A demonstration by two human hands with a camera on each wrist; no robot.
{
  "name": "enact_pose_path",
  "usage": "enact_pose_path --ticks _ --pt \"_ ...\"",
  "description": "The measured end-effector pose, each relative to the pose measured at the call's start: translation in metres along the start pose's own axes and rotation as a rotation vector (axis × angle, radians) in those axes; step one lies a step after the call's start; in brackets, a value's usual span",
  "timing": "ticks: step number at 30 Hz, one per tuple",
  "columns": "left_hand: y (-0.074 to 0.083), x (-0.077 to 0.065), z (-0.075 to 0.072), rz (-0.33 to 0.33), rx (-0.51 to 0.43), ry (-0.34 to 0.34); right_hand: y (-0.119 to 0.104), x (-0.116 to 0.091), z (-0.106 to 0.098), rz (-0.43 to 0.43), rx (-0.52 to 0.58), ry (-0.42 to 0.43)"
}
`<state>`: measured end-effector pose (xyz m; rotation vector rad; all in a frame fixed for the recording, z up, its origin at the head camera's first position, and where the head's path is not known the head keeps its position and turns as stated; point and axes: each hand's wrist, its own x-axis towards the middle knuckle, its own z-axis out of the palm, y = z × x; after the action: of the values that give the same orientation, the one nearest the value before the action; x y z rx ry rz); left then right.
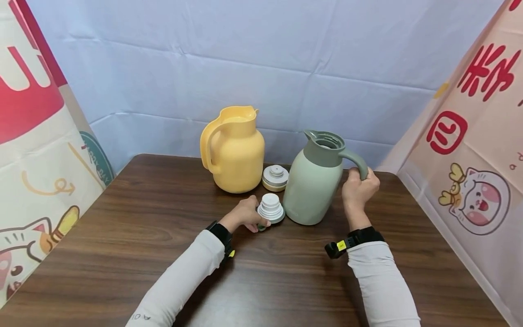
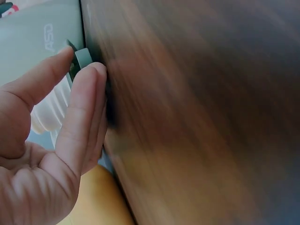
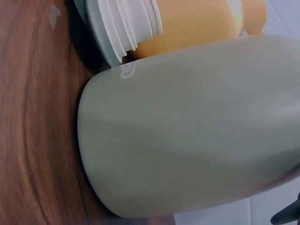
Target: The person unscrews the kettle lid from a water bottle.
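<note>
My left hand (image 1: 246, 213) pinches the edge of an upside-down jug lid (image 1: 271, 208), its white stepped stopper pointing up. In the left wrist view the thumb and fingertips meet at the lid's small green tab (image 2: 83, 57). My right hand (image 1: 360, 187) grips the handle (image 1: 354, 160) of a pale green thermos jug (image 1: 309, 190), whose darker collar is uncovered at the top. The jug's base is at the table, just right of the lid. In the right wrist view the jug's body (image 3: 187, 131) fills most of the frame, and the hand is out of sight.
A yellow jug (image 1: 241, 156), also without its lid, stands behind the left hand, handle to the left. Its white and yellow lid (image 1: 275, 177) lies between the two jugs. The brown wooden table (image 1: 163, 204) has a pale cloth (image 1: 253, 63) hanging behind it and printed cloths at both sides.
</note>
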<state>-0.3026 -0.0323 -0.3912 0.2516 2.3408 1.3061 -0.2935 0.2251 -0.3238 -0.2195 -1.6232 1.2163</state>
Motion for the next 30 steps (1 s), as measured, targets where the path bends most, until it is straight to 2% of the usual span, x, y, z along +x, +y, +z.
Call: enact_pose_path --ticks 2,9,17,19,24,27,30 --pt "0.004 0.003 0.005 0.0 -0.014 -0.002 0.014 0.007 0.0 0.002 -0.009 0.018" --pt "0.017 0.013 0.027 0.026 -0.1 0.013 0.025 0.023 -0.006 -0.05 -0.054 0.072" --pt "0.03 0.022 0.047 0.06 -0.24 0.018 0.036 0.038 -0.012 0.004 -0.116 0.142" --pt "0.033 0.026 0.051 0.073 -0.241 0.028 0.039 0.042 -0.014 0.016 -0.126 0.153" --pt "0.04 0.035 0.059 0.084 -0.155 0.041 0.045 0.051 -0.022 0.026 -0.141 0.207" --pt "0.043 0.039 0.061 0.07 -0.129 0.023 0.048 0.056 -0.026 0.041 -0.143 0.23" --pt "0.046 0.041 0.063 0.064 -0.146 -0.004 0.05 0.058 -0.03 0.054 -0.15 0.224"
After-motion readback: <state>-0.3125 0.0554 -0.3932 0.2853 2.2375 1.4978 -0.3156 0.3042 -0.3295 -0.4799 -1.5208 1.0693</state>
